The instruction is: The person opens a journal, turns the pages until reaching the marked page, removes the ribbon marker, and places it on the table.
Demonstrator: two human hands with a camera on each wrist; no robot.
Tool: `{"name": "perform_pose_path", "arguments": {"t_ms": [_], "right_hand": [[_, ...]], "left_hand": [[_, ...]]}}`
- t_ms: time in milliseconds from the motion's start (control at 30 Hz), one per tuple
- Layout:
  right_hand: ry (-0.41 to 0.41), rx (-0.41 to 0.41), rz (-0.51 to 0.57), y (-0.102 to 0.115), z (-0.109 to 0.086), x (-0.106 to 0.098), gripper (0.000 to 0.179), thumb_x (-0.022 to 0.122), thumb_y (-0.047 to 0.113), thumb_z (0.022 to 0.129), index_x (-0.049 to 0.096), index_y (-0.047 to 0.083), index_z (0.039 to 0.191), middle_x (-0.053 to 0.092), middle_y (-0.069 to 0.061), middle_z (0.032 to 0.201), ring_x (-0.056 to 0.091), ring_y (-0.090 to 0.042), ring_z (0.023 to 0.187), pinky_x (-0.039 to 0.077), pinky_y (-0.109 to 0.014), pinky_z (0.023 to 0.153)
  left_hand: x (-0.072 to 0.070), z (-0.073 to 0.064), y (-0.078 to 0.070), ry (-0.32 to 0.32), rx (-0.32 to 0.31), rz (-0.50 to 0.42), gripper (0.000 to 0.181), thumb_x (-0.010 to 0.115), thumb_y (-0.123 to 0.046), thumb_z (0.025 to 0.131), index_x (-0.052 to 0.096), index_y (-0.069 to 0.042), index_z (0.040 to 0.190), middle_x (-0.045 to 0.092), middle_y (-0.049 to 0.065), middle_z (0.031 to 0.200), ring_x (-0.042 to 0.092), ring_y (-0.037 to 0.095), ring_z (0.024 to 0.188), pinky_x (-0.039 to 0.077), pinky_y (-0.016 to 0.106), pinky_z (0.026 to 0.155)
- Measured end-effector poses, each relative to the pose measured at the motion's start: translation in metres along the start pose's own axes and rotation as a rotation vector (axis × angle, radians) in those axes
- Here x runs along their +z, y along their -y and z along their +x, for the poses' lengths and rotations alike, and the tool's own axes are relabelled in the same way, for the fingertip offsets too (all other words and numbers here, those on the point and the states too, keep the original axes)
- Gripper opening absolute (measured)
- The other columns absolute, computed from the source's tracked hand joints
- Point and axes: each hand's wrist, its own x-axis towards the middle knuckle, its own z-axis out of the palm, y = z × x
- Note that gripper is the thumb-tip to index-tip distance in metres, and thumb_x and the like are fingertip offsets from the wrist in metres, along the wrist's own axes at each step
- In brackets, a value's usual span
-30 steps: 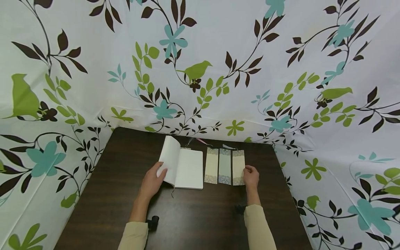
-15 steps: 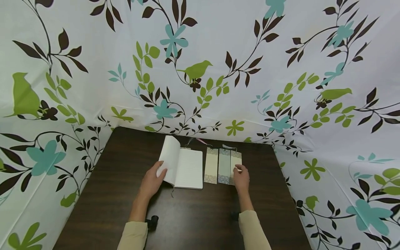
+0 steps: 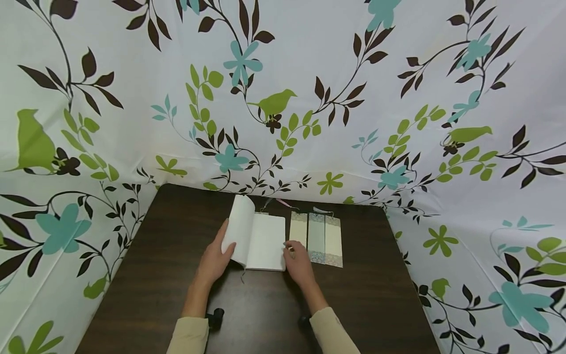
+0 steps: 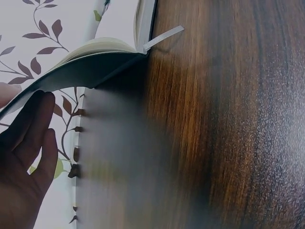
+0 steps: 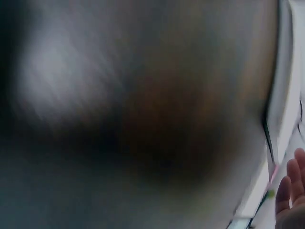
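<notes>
A notebook with blank-looking pages lies open on the dark wooden table. My left hand holds its raised left side, with thumb on the page and fingers behind the dark cover. My right hand is at the notebook's right edge, covering the lower part of a cream bookmark; its fingers look relaxed in the blurred right wrist view. Beside that bookmark lie a grey-blue bookmark and another cream bookmark, edge to edge.
A ribbon marker sticks out below the notebook's spine. Tassels lie behind the bookmarks. A patterned leaf-and-bird cloth hangs round the table's back and sides.
My right hand has pushed the rightmost bookmark left against the grey-blue one, then moved left to the notebook's right edge. My left hand still holds the cover side.
</notes>
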Motion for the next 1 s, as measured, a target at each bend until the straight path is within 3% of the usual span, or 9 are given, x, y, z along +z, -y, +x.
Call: {"name": "perform_pose_path", "arguments": {"t_ms": [167,300,533,800,1000], "right_hand": [[0.104,-0.276,-0.307,-0.001,-0.013,0.018,0.036,0.066,0.029,0.108,0.068,0.015,0.141,0.064,-0.008,0.151,0.06,-0.033,0.14,0.049,-0.059,0.112],[0.182,-0.403,-0.472,-0.001,-0.018,0.025,0.049,0.069,0.036,0.106,0.062,0.016,0.15,0.056,-0.006,0.161,0.054,-0.03,0.148,0.048,-0.055,0.115],[0.311,-0.387,-0.486,0.012,-0.008,0.024,0.054,0.072,0.042,0.105,0.062,0.016,0.151,0.053,-0.008,0.164,0.051,-0.03,0.15,0.045,-0.048,0.12],[0.394,-0.389,-0.448,0.02,0.005,0.014,0.036,0.072,0.033,0.105,0.072,0.014,0.136,0.059,-0.011,0.156,0.057,-0.032,0.144,0.048,-0.049,0.117],[0.395,-0.409,-0.451,0.02,0.007,0.011,0.012,0.069,0.026,0.107,0.078,0.019,0.111,0.067,-0.007,0.146,0.063,-0.028,0.134,0.053,-0.047,0.109]], "left_hand": [[0.001,-0.004,0.001,0.02,0.002,0.026,0.085,0.061,-0.03,0.112,0.003,-0.046,0.172,0.04,0.017,0.172,0.053,0.043,0.147,0.044,0.066,0.114],[-0.002,-0.007,0.002,0.026,0.013,0.03,0.083,0.059,-0.029,0.113,0.004,-0.043,0.173,0.041,0.018,0.171,0.052,0.043,0.147,0.042,0.066,0.116],[-0.011,-0.007,0.0,0.049,0.022,0.063,0.078,0.053,-0.028,0.115,0.003,-0.041,0.173,0.038,0.015,0.173,0.049,0.041,0.151,0.038,0.065,0.12],[-0.014,-0.007,-0.001,0.061,0.008,0.055,0.078,0.053,-0.027,0.115,0.002,-0.039,0.174,0.037,0.016,0.173,0.048,0.042,0.151,0.038,0.065,0.121],[-0.016,-0.007,0.001,0.068,0.005,0.057,0.078,0.052,-0.027,0.116,0.0,-0.037,0.174,0.035,0.017,0.174,0.048,0.043,0.151,0.037,0.065,0.121]]}}
